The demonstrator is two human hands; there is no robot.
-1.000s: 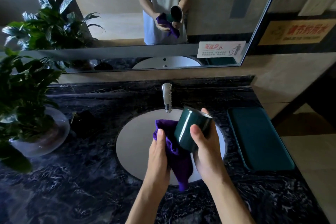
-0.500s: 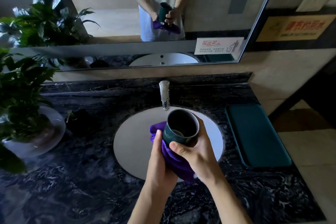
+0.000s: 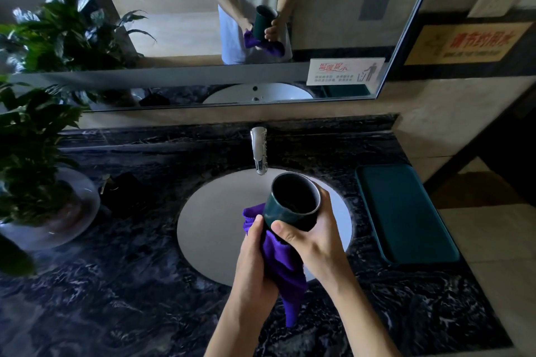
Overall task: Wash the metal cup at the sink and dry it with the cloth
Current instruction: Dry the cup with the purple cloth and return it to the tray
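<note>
Since a second ago, the cup (image 3: 293,202) has turned so its open mouth faces up toward the camera, where before it lay tipped with its side showing. Both hands have stayed over the sink.

Dark marble makes up the counter (image 3: 116,284), which runs across the whole view. A big mirror (image 3: 174,23) hangs on the wall behind it and shows the person holding the cup and cloth. A leafy plant (image 3: 32,136) stands at the left in a round glass bowl. The white sink (image 3: 211,226) sits in the middle of the counter. A dark green tray (image 3: 406,211) lies to the right of the sink. A shiny tap (image 3: 259,149) stands behind the sink and points down just beyond the cup.

The right hand (image 3: 313,240) wraps around the dark green cup and holds it above the sink, thumb across the near side. The left hand (image 3: 255,255) grips the purple cloth (image 3: 282,264) and presses it against the cup's left side and bottom. One end of the cloth hangs down between the two wrists.
</note>
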